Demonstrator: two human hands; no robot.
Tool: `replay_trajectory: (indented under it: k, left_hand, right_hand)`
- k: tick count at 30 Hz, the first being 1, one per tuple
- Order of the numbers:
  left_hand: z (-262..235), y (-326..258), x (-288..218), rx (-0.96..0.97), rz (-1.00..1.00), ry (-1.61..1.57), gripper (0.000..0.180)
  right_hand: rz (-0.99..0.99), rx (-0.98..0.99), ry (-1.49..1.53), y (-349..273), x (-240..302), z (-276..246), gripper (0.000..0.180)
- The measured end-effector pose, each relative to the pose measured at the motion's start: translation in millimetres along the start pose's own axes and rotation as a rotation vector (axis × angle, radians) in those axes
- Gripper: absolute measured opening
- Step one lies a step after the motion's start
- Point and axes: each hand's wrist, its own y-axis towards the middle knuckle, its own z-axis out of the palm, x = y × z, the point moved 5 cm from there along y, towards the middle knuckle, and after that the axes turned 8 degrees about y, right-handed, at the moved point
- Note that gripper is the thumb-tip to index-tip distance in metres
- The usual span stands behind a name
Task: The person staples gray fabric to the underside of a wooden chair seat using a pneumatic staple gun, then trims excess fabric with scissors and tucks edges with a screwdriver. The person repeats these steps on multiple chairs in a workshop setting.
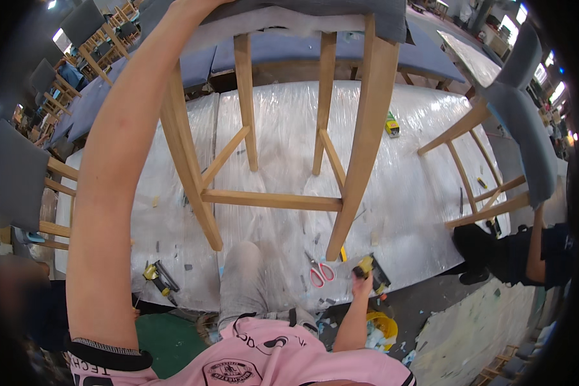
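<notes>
A wooden-legged chair [273, 201] with grey upholstery stands tilted before me on a table covered in clear plastic [276, 235]. White padding [273, 24] shows along the edge of its grey cover. My left arm reaches up to the upholstery, and my left hand [199, 5] rests against it at the top edge of the picture; its fingers are cut off from view. Low on the right, my right hand [361, 287] is closed round a yellow-and-black staple gun [377, 271]. Scissors [320, 273] with red-and-white handles lie just left of it.
Another staple gun [159, 281] lies at the table's near left. Beyond the chair is a small green-and-yellow box [392, 126]. A yellow bucket [385, 327] with scraps stands below the edge. Grey chairs [524, 119] flank the table, with a co-worker's arm [536, 248] at the right one.
</notes>
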Motion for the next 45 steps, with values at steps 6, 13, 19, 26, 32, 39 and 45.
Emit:
replay_trajectory:
  k: [6,13,19,26,32,39,45]
  left_hand:
    - [15,12,5,-0.015,-0.022,-0.051,0.066]
    - [-15,-22,-6,-0.001,-0.012,0.012,0.062]
    - [-57,-64,-42,-0.159,0.036,0.16,0.065]
    - [-85,-93,-43,-0.26,0.094,0.134,0.067]
    - [-108,-111,-24,-0.315,0.223,-0.298,0.052]
    - [-103,-151,2,-0.644,0.188,-0.491,0.023]
    - [-127,-179,-7,-0.603,0.171,-0.478,0.018]
  right_hand:
    - [0.257,0.067,-1.226,-4,19,31,0.037]
    - [-0.502,0.928,-0.838,-112,133,455,0.039]
    - [-0.189,1.471,-0.481,-273,108,595,0.085]
    - [0.048,1.461,-0.245,-278,77,557,0.095]
    - [0.001,1.495,-0.217,-326,33,512,0.104]
    - [-0.14,1.508,-0.414,-359,-28,462,0.091]
    - [-0.227,1.534,-0.441,-369,-26,440,0.084]
